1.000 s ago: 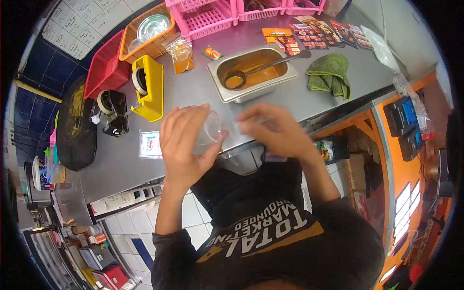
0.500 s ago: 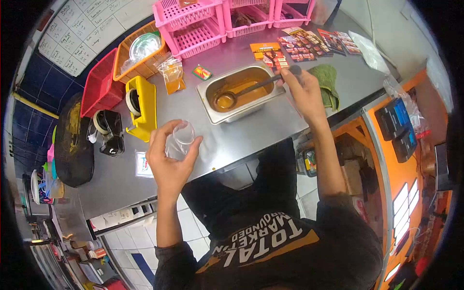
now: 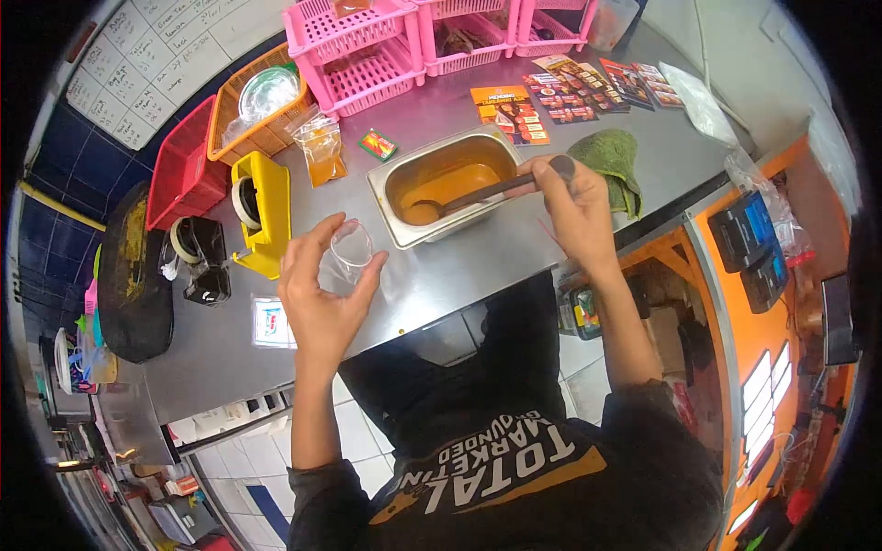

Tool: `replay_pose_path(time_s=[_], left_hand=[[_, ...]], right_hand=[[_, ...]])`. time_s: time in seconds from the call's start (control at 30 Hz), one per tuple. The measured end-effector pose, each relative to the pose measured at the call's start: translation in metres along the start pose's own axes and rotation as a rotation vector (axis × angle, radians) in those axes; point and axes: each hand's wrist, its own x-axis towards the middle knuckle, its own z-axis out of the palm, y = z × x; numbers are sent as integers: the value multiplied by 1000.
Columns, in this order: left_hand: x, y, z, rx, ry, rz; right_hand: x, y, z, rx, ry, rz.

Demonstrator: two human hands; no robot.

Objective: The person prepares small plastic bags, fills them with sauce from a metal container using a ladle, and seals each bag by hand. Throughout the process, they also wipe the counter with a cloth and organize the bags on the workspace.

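My left hand (image 3: 322, 289) grips a small clear plastic cup (image 3: 352, 248) by its sides, thumb on the right and fingers on the left, over the steel table. My right hand (image 3: 574, 207) is closed around the handle of a dark ladle (image 3: 482, 194). The ladle's bowl, filled with orange-brown sauce, is at the left end of a rectangular steel pan (image 3: 401, 225). Sauce (image 3: 459, 181) of the same colour covers the pan's bottom. The cup is to the left of the pan, apart from it.
A yellow tape dispenser (image 3: 269, 220) and a black one (image 3: 204, 266) stand left of my left hand. Behind them are a red basket (image 3: 188, 170) and an orange basket (image 3: 248, 142). Beyond the pan lie leaflets (image 3: 511, 115); a green cloth (image 3: 608, 165) lies to its right. Pink racks (image 3: 367, 78) stand behind.
The ladle's bowl has shifted slightly left and down in the pan and now looks full of sauce. My right hand has lowered a little. The left hand still holds the cup, slightly turned.
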Motion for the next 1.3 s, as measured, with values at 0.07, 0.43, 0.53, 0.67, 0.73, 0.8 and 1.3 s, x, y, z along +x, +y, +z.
replay_pose_path(time_s=[0.07,0.43,0.53,0.67,0.73,0.8,1.3], left_hand=[[2,-4,1,-41,-17,-22],[29,-7,21,-248,12,-15],[38,-4,25,-210,40,6],[52,-7,38,-141,129,30],[57,-4,41,-117,153,36],[62,2,42,-84,137,41],[73,9,76,-251,231,13]], right_hand=[[2,-13,-7,8,10,202],[22,-5,-32,167,101,498],[31,-19,-34,173,156,459],[44,-36,-42,208,161,394],[49,-48,-40,219,161,348],[55,-55,-43,249,123,300],[60,-88,-36,100,45,79]])
